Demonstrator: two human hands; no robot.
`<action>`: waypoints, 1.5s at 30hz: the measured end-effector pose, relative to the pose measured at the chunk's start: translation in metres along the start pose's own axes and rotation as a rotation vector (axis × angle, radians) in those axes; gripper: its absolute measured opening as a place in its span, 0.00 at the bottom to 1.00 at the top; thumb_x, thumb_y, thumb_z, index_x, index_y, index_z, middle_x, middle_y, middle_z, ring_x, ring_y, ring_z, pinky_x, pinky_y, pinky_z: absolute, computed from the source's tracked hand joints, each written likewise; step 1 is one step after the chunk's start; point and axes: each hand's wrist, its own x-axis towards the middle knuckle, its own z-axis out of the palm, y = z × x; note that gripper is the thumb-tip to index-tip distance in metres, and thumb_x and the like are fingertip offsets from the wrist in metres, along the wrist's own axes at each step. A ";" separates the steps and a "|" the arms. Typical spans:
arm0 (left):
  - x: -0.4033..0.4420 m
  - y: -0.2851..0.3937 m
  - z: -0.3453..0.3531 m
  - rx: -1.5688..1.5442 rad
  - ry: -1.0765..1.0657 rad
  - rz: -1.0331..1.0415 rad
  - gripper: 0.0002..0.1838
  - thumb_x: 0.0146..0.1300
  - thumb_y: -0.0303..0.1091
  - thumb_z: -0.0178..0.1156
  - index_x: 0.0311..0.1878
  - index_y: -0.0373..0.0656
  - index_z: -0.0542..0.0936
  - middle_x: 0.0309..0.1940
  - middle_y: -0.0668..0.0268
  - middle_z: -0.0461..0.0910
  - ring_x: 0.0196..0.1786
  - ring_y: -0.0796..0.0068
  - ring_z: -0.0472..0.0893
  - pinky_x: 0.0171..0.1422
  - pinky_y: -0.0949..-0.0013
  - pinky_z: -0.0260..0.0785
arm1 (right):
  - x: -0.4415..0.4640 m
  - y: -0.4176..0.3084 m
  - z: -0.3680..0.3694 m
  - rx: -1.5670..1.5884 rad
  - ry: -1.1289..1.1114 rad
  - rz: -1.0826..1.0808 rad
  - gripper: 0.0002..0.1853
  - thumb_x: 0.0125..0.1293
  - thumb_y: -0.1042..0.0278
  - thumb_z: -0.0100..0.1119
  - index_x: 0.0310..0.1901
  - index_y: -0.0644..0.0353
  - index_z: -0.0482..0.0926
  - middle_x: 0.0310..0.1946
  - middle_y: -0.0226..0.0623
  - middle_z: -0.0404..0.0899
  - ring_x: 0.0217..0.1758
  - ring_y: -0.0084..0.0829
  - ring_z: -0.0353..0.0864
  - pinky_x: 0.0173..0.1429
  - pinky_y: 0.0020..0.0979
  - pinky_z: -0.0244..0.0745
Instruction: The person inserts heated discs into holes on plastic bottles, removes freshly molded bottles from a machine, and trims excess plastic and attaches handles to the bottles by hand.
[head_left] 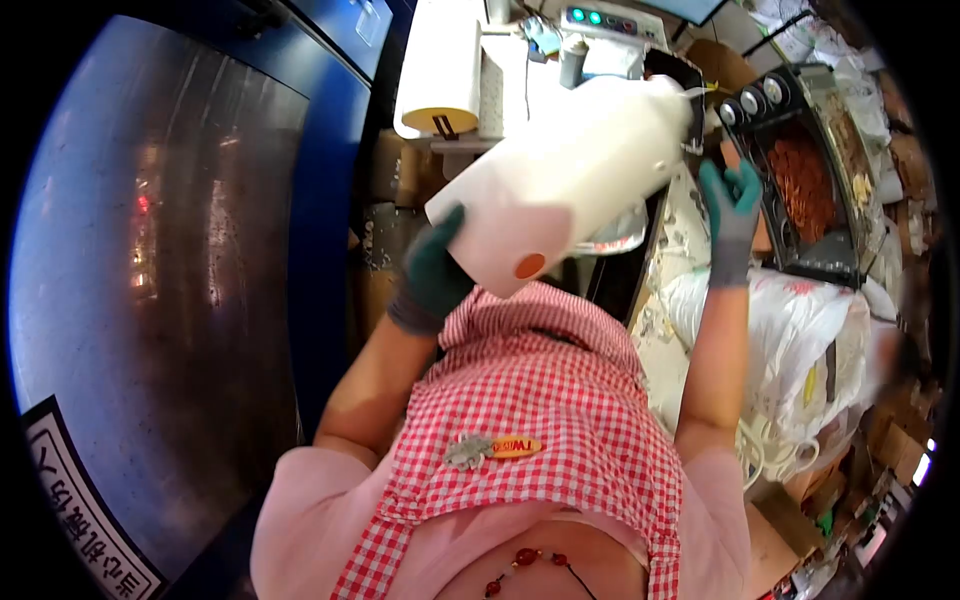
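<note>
A large white plastic bottle (570, 170) is tilted across the middle of the view, its narrower end toward the upper right. A thin strip of plastic trails from that end, and a round orange spot (529, 266) shows near the wide end. My left hand (440, 265), in a green and grey work glove, grips the bottle's wide lower end. To the right, my right hand (733, 200), gloved the same way, is apart from the bottle with fingers loosely bent and nothing visible in them. It is beside a black open box (820, 255) holding reddish-brown pieces.
A big metal machine panel (190, 250) with a blue frame fills the left. Behind the bottle are a white roll (440, 70), a spray can (573, 60) and a control box (610, 22) with green lights. White plastic bags (790, 330) and cardboard crowd the right.
</note>
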 end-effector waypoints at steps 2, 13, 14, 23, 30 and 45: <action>0.000 -0.024 0.001 0.475 0.043 0.279 0.20 0.67 0.36 0.62 0.58 0.36 0.77 0.54 0.51 0.80 0.54 0.58 0.82 0.53 0.64 0.77 | -0.024 -0.004 0.004 0.384 -0.462 0.157 0.45 0.57 0.70 0.74 0.73 0.61 0.56 0.56 0.42 0.75 0.42 0.25 0.80 0.49 0.25 0.77; -0.012 -0.100 0.005 1.917 -0.376 0.689 0.28 0.56 0.37 0.65 0.60 0.37 0.74 0.56 0.48 0.76 0.58 0.48 0.77 0.61 0.58 0.72 | -0.156 0.000 0.068 0.260 -0.598 0.152 0.41 0.66 0.70 0.55 0.77 0.64 0.45 0.60 0.54 0.73 0.57 0.40 0.79 0.55 0.35 0.77; -0.020 -0.085 0.006 1.902 -0.395 0.679 0.28 0.56 0.37 0.65 0.60 0.37 0.74 0.56 0.48 0.76 0.58 0.48 0.77 0.61 0.58 0.72 | -0.162 0.025 0.078 0.413 -0.456 0.185 0.33 0.69 0.70 0.52 0.73 0.67 0.54 0.52 0.47 0.78 0.50 0.35 0.81 0.53 0.33 0.77; 0.219 0.145 -0.238 1.803 0.542 0.527 0.52 0.52 0.35 0.73 0.76 0.41 0.52 0.63 0.50 0.70 0.55 0.58 0.77 0.56 0.59 0.73 | -0.161 0.071 0.059 0.064 -0.409 0.398 0.21 0.66 0.72 0.61 0.59 0.67 0.72 0.50 0.38 0.78 0.51 0.28 0.76 0.54 0.29 0.74; 0.310 0.180 -0.235 1.046 0.238 0.465 0.24 0.68 0.42 0.59 0.61 0.36 0.74 0.39 0.53 0.83 0.41 0.65 0.84 0.46 0.59 0.77 | -0.141 0.062 0.090 0.528 -0.101 0.686 0.19 0.64 0.73 0.61 0.55 0.68 0.74 0.49 0.40 0.79 0.51 0.35 0.79 0.59 0.36 0.74; -0.099 0.005 -0.251 1.353 0.518 0.297 0.33 0.69 0.55 0.55 0.65 0.37 0.70 0.51 0.52 0.81 0.51 0.60 0.82 0.51 0.60 0.74 | 0.026 0.000 0.408 -0.506 -0.507 -0.092 0.45 0.56 0.77 0.50 0.77 0.43 0.51 0.67 0.52 0.67 0.63 0.50 0.74 0.65 0.42 0.72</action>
